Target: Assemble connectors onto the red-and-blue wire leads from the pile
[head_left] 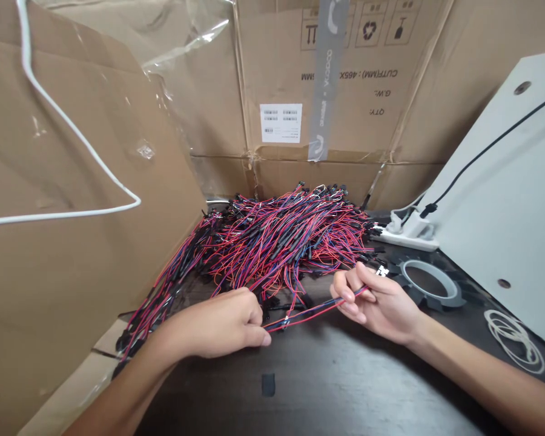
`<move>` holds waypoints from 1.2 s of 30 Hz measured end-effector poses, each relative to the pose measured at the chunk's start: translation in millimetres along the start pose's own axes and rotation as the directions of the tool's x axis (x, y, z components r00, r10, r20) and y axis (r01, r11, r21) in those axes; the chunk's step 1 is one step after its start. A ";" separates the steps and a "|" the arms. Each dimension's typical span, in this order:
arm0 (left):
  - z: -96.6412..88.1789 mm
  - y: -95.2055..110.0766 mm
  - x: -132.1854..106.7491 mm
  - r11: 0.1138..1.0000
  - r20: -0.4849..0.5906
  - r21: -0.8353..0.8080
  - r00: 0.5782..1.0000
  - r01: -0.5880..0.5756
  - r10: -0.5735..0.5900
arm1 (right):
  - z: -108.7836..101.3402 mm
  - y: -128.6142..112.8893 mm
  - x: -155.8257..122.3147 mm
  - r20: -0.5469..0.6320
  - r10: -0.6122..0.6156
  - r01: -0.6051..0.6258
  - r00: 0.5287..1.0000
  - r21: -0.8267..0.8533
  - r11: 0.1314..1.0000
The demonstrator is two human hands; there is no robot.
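Between my two hands a wire harness [306, 315] of red, blue and black wires is stretched above the dark table. My left hand [229, 324] is closed around its left end, with the thumb pressed against the fingers. The right end lies in my right hand [375, 300], pinched between thumb and curled fingers. A white connector [382, 271] pokes out past the right thumb. Just behind the hands lies a big heap of similar wire harnesses [286, 236], with black sleeves and small connectors. More wires trail from the heap down behind my left forearm.
At right are a roll of grey tape [456, 297], a coil of pale cord [513, 342] and a white power strip [409, 240] with plugs. A small black square [268, 384] lies in front on the table [327, 387]. Cardboard boxes [281, 66] stand behind and left; a white panel [504, 181] stands right.
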State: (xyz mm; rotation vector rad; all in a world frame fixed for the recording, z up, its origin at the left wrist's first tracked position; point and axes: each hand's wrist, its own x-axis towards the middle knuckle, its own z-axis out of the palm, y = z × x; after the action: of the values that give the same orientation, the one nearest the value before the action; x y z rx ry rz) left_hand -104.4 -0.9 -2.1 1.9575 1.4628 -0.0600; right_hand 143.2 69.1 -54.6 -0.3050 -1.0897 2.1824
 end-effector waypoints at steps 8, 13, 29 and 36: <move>6.9 8.4 1.0 0.997 -0.049 0.024 0.996 -0.068 0.069 | 0.0 3.6 0.0 0.025 0.053 -0.053 0.998 -0.003 0.999; 29.0 36.9 13.1 0.951 -0.409 -0.201 0.902 -0.236 0.137 | 6.9 10.2 -2.1 0.071 0.089 -0.088 0.994 -0.014 0.996; 59.7 42.0 30.2 0.526 -0.327 -0.812 0.944 -0.252 -0.052 | 13.5 18.7 -4.6 -0.018 0.075 -0.077 0.997 -0.230 0.970; 58.8 42.1 28.9 0.597 -0.347 -0.760 0.937 -0.258 -0.036 | 3.9 16.5 -6.3 -0.012 0.012 -0.017 1.000 -0.559 0.829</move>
State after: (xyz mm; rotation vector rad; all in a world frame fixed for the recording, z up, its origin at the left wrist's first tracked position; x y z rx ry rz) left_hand -37.0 -14.2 -38.7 1.3020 1.2177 0.8927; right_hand 138.4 55.6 -65.6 -0.5797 -1.7193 1.8216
